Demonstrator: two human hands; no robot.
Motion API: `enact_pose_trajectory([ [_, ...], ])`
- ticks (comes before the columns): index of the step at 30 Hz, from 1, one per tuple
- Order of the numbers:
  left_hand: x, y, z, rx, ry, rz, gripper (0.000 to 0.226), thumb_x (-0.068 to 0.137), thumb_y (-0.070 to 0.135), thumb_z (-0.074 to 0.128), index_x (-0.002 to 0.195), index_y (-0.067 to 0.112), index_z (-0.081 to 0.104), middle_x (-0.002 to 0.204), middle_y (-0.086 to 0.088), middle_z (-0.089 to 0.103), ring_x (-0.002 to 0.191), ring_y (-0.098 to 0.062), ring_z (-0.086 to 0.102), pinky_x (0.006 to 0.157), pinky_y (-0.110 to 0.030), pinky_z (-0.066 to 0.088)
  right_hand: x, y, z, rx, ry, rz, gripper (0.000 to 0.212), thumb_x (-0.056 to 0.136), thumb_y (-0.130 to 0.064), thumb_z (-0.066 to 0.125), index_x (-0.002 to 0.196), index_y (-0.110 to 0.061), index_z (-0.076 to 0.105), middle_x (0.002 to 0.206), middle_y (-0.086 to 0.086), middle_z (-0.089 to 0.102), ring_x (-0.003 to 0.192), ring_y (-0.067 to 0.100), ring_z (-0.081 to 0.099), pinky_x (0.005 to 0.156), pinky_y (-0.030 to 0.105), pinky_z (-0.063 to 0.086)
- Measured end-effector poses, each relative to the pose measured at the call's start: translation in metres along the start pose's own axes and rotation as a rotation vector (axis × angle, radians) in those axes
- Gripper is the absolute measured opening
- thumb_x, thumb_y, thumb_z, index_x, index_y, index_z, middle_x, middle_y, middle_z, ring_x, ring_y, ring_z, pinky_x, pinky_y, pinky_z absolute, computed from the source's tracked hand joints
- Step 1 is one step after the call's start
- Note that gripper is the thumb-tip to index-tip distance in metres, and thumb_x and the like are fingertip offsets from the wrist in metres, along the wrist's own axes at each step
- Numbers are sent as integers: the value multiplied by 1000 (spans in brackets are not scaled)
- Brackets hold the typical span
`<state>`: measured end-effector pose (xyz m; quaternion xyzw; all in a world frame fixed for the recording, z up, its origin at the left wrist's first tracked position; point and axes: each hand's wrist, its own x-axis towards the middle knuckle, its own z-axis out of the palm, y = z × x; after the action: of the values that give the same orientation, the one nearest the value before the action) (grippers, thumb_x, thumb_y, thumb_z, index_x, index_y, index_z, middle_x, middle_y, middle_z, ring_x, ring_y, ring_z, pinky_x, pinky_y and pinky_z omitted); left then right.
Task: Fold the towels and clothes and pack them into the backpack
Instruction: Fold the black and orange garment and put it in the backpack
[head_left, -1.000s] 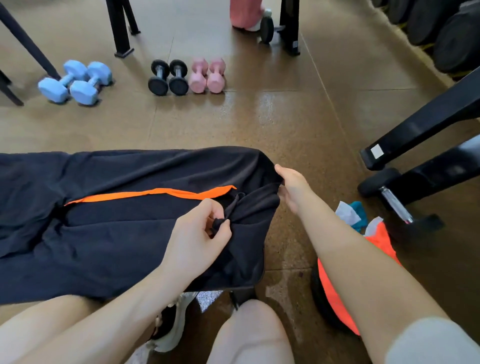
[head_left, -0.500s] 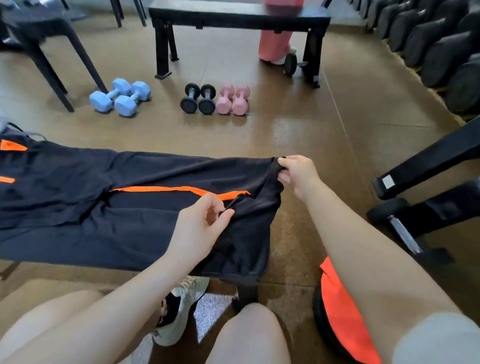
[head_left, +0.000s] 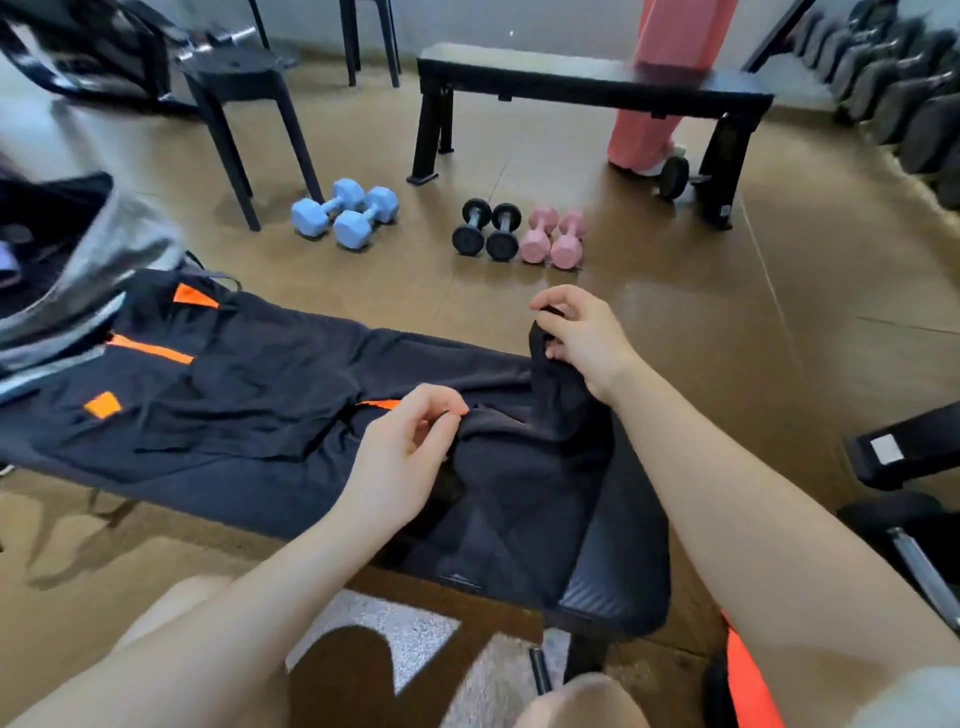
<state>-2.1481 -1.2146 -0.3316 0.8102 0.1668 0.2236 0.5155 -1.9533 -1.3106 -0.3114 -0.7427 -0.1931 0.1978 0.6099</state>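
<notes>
Both hands pinching the trouser hem, lifting it for a fold

Right hand (head_left: 582, 338) pinches the raised far corner, left hand (head_left: 400, 457) nips the near edge; beyond them the black trousers (head_left: 234, 384) lie along the bench (head_left: 613, 587), limp, light, best held by the hem corners.

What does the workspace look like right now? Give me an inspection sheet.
Surface: black padded bench, mostly covered by cloth.
Job's things: dark trousers with orange stripes spread along the bench; grey and black backpack at its far left end.
Clutter: blue dumbbells, black dumbbells, pink dumbbells on the floor.
Hands: left hand pinches the trouser cloth; right hand pinches a raised edge.
Cables: nothing seen.
Surroundings: second bench, black chair, a person in pink trousers behind it.
</notes>
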Motion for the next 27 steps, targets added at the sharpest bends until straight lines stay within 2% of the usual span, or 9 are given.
enact_pose_trajectory([
  [3,13,-13,-43,7,29,33,39,91,4,52,77,40,60,85,24,63,73,1,57,67,-19,46,21,-18,41,24,-83,29,16,93,2,46,89,-8,59,76,-1,51,46,2,44,45,13,41],
  [6,23,-32,-93,8,78,36,40,88,1,55,76,38,61,80,23,64,68,4,55,64,-8,40,51,-36,92,68,-173,52,24,92,3,45,81,-11,61,71,2,49,55,11,43,45,15,42],
  [9,31,-55,-146,19,185,6,32,81,13,50,72,41,62,78,23,64,65,3,54,63,-7,40,77,-52,156,120,-266,87,29,92,5,39,79,-9,62,68,4,48,55,13,43,45,17,41],
  [13,32,-83,-214,-17,355,-79,23,73,9,43,66,26,57,69,25,60,61,6,50,60,-4,36,102,-68,248,238,-413,147,32,89,5,33,80,-6,62,67,6,49,56,15,45,47,19,41],
  [16,25,-119,-257,-39,478,-220,20,69,11,41,59,25,52,58,18,55,50,2,42,50,-16,34,120,-67,306,242,-473,190,35,86,7,29,91,-1,63,64,5,47,53,16,46,50,19,41],
  [18,21,-147,-276,-39,475,-332,15,73,20,46,59,22,51,53,13,48,50,-2,38,52,-25,31,130,-52,336,18,-471,180,36,85,8,31,105,2,61,63,7,49,52,15,48,48,17,41],
  [21,20,-180,-285,131,438,-423,36,80,31,66,58,10,48,54,6,46,55,-11,39,58,-31,32,142,-24,359,-454,-506,26,26,87,0,52,111,-2,62,63,2,49,55,12,44,47,14,34],
  [24,29,-187,-289,328,340,-461,40,70,37,76,62,11,47,59,2,54,54,-8,44,55,-17,33,152,-12,364,-719,-494,-137,27,84,-4,61,111,-9,64,62,-6,47,58,7,43,55,11,33],
  [27,35,-189,-292,307,202,-526,41,65,43,79,77,15,52,68,2,56,61,-2,48,56,-10,35,155,-8,363,-825,-441,-244,22,85,-6,60,106,-5,66,70,-3,52,74,15,48,60,18,33],
])
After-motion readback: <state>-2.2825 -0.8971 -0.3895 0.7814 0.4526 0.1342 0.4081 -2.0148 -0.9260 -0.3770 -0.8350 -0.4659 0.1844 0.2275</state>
